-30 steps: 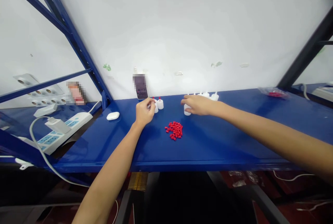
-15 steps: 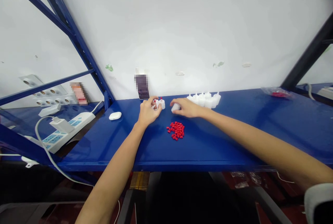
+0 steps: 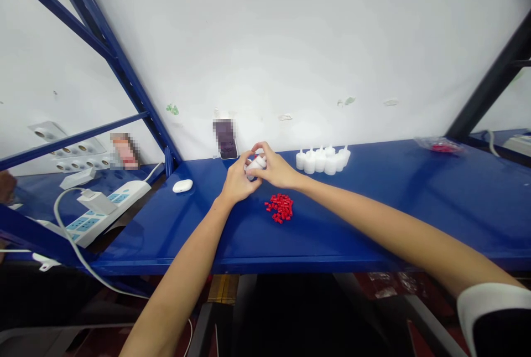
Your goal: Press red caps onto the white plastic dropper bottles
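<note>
A small white bottle (image 3: 258, 163) is being held up at a tilt over the blue shelf (image 3: 357, 224), pretty much right between the two hands. It's being pinched between thumb and fingers by the right hand (image 3: 279, 170). The left hand (image 3: 238, 182) is being kept curled right up against it, but whether anything's actually being gripped there, can't tell, too much is being covered by fingers. Just in front, a loose pile of little red caps (image 3: 280, 207) is being left untouched. Off to the right, a bunch of white nozzle bottles (image 3: 320, 161) is being kept standing upright, packed close together. Over on the left, a phone (image 3: 227, 142) is being propped up by the wall.
</note>
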A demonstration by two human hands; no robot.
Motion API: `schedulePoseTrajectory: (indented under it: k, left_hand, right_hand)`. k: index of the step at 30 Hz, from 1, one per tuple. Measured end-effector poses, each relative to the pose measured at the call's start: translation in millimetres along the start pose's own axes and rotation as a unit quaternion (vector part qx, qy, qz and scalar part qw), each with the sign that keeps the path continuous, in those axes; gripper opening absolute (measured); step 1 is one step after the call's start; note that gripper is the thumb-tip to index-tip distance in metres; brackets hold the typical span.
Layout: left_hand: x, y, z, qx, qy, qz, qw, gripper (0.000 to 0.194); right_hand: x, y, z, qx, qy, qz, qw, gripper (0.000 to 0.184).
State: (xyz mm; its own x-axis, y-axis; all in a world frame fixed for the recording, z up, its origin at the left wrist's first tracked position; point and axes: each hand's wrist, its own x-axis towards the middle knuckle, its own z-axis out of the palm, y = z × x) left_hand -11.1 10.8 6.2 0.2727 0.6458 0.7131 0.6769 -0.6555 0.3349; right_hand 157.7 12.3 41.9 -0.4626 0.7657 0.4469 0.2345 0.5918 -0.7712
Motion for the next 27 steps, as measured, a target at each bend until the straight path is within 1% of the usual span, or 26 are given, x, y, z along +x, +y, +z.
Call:
schedulePoseTrajectory:
  k: [2, 6, 10, 13, 16, 19, 22, 24, 27]
  left_hand:
    - [0.0, 0.6, 1.4, -0.005, 0.013, 0.003, 1.000, 0.069]
    - [-0.9, -1.4, 3.2, -0.017, 0.039, -0.020, 0.999, 0.069]
    - [-0.9, -3.4, 3.1, -0.020, 0.068, -0.022, 0.997, 0.064]
    - [0.5, -1.0, 1.8, -0.017, 0.072, -0.001, 0.997, 0.059]
    - [2.2, 2.6, 0.4, 0.005, 0.075, 0.041, 0.996, 0.045]
    - [3.2, 3.8, -0.4, 0.014, 0.066, 0.063, 0.996, 0.033]
    - [2.7, 2.9, -0.2, 0.019, 0.050, 0.055, 0.997, 0.032]
    - [1.7, 3.0, -0.1, 0.029, 0.031, 0.039, 0.998, 0.034]
    - [0.1, 4.8, -0.4, 0.057, 0.000, 0.004, 0.998, 0.039]
  right_hand:
    - [0.6, 1.8, 3.4, 0.019, -0.001, -0.002, 1.000, 0.053]
    - [-0.2, 1.5, 9.2, 0.037, 0.005, -0.020, 0.999, 0.053]
    - [-3.0, -3.1, 13.0, 0.040, -0.011, -0.037, 0.998, 0.041]
    - [-2.4, -3.7, 15.0, 0.070, -0.014, -0.006, 0.997, 0.039]
    - [0.2, -1.1, 14.8, 0.099, -0.007, 0.006, 0.995, 0.044]
    - [0.4, 1.4, 12.2, 0.107, 0.001, -0.007, 0.994, 0.052]
    - [-2.3, 1.5, 10.6, 0.107, 0.000, -0.005, 0.994, 0.060]
    - [-3.5, 0.7, 11.3, 0.097, -0.003, 0.004, 0.995, 0.058]
    - [-2.0, 0.8, 11.2, 0.076, -0.007, 0.028, 0.997, 0.049]
